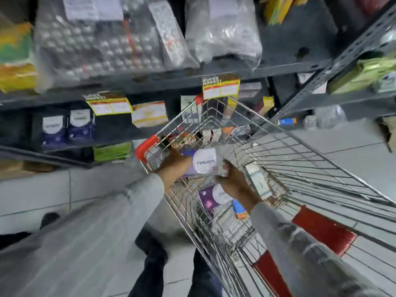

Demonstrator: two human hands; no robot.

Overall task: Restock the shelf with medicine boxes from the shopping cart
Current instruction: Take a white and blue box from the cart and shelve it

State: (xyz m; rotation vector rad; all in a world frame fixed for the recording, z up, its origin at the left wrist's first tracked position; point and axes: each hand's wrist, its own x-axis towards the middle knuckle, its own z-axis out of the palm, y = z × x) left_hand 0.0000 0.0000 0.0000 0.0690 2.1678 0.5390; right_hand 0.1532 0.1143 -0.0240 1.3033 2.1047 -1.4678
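A wire shopping cart (278,151) with red corner guards stands in front of me, holding several medicine boxes. Both hands are inside it. My left hand (173,166) grips the left end of a purple-and-white medicine box (202,162), and my right hand (232,181) holds its right end. The box is lifted a little above the others. Below it lies a second purple box (211,197), beside a small blue-and-orange box (239,209) and a white-and-green box (257,181). On the grey metal shelf (120,136) to the left, two matching purple boxes (66,127) stand upright.
The upper shelf carries clear bags of blister packs (100,39) and yellow-green boxes (15,56). Yellow price tags (220,87) hang from the shelf edges. A second slotted rack (342,61) stands to the right with more boxes. Grey floor tiles and my legs are below.
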